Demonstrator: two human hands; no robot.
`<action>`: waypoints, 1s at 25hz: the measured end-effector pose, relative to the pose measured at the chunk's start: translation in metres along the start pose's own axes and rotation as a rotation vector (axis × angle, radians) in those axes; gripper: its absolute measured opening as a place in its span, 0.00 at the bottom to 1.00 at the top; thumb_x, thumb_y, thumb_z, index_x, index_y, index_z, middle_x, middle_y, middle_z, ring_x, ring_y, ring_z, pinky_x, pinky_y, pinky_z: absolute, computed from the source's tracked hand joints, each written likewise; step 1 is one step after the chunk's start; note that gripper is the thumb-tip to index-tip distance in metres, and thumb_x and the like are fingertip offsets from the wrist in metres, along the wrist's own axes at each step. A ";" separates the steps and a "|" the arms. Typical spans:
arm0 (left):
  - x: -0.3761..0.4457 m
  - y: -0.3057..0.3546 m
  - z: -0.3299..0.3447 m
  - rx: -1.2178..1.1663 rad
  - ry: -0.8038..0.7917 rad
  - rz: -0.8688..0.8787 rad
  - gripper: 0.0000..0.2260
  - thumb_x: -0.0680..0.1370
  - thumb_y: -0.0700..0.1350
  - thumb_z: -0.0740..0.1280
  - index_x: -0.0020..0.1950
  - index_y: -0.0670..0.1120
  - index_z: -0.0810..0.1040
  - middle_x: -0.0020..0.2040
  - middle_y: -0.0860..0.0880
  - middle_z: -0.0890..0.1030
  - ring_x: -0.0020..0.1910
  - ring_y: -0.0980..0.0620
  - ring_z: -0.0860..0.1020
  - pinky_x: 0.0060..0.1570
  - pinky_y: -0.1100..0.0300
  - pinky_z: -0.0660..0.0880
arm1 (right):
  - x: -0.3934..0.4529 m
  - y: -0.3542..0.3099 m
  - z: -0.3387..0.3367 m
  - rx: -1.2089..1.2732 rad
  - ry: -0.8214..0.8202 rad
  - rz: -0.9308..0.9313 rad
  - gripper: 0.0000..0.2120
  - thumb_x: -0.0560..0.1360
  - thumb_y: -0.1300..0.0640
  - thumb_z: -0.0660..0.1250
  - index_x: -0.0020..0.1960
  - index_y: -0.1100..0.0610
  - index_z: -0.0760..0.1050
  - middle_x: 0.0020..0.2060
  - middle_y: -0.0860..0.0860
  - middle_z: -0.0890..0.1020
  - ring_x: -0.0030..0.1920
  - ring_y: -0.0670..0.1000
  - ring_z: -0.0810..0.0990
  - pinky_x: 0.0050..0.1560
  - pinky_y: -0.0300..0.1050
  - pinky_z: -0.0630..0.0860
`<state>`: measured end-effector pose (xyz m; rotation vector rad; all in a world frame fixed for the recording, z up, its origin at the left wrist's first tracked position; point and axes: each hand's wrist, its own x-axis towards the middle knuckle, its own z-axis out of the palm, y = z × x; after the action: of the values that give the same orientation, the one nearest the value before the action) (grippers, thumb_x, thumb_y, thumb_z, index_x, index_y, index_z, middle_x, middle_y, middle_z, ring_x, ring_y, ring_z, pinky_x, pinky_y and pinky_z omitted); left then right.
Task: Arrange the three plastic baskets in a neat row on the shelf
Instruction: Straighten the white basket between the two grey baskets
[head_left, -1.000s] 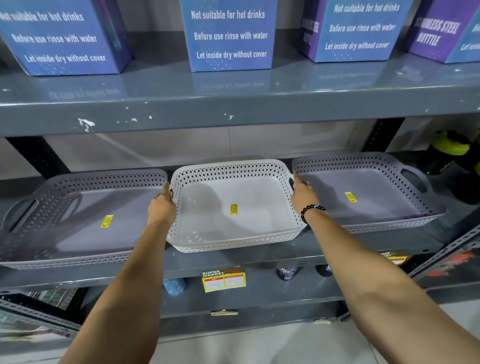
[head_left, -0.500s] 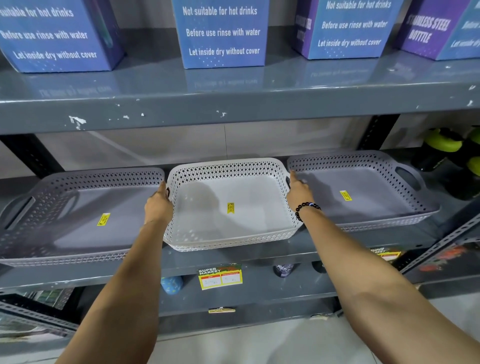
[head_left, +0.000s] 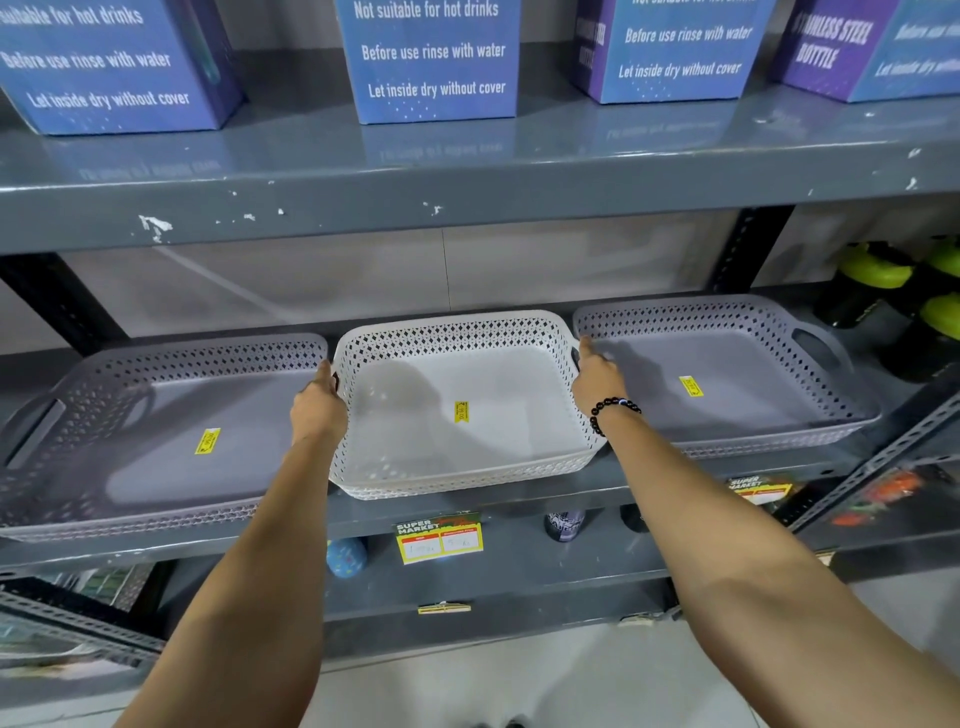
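Note:
Three shallow perforated plastic baskets sit side by side on the grey middle shelf (head_left: 519, 506). The white basket (head_left: 415, 478) is in the centre, its front edge slightly past the shelf lip. A grey basket (head_left: 130, 519) lies to its left and another grey basket (head_left: 753, 444) to its right. Each has a yellow sticker inside. My left hand (head_left: 318, 410) grips the white basket's left handle. My right hand (head_left: 597, 379), with a black bead bracelet at the wrist, grips its right handle.
Blue and purple bottle boxes (head_left: 434, 62) stand on the upper shelf (head_left: 467, 202). Black bottles with green lids (head_left: 878, 275) crowd the right end of the middle shelf. A dark upright post (head_left: 737, 249) stands behind the right basket. A price tag (head_left: 439, 538) hangs below.
The white basket has slid a little further back on the shelf between the two grey ones, both hands still on its handles. The view has shifted slightly.

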<state>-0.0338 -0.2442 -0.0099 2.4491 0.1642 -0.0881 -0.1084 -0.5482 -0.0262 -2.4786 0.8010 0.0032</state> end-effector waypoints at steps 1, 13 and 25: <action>-0.001 0.000 0.000 -0.002 0.000 0.001 0.27 0.79 0.30 0.49 0.76 0.49 0.60 0.64 0.35 0.74 0.58 0.34 0.75 0.52 0.47 0.75 | 0.000 0.001 -0.001 -0.017 0.009 0.003 0.26 0.78 0.66 0.53 0.75 0.57 0.54 0.28 0.50 0.55 0.28 0.43 0.55 0.27 0.36 0.53; -0.009 -0.003 0.000 -0.007 0.005 -0.007 0.24 0.81 0.34 0.49 0.76 0.51 0.59 0.64 0.35 0.74 0.57 0.35 0.76 0.52 0.47 0.75 | -0.016 0.005 -0.004 -0.044 0.036 -0.075 0.31 0.78 0.72 0.53 0.77 0.59 0.47 0.26 0.50 0.65 0.27 0.46 0.65 0.23 0.36 0.58; -0.012 -0.002 0.000 0.009 0.011 0.018 0.23 0.82 0.35 0.49 0.76 0.49 0.60 0.64 0.33 0.74 0.56 0.33 0.76 0.50 0.46 0.76 | -0.018 0.005 -0.004 -0.103 0.059 -0.116 0.32 0.76 0.72 0.54 0.77 0.59 0.50 0.32 0.56 0.74 0.31 0.50 0.72 0.27 0.38 0.64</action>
<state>-0.0462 -0.2439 -0.0101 2.4602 0.1474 -0.0677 -0.1270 -0.5435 -0.0227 -2.6299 0.6956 -0.0722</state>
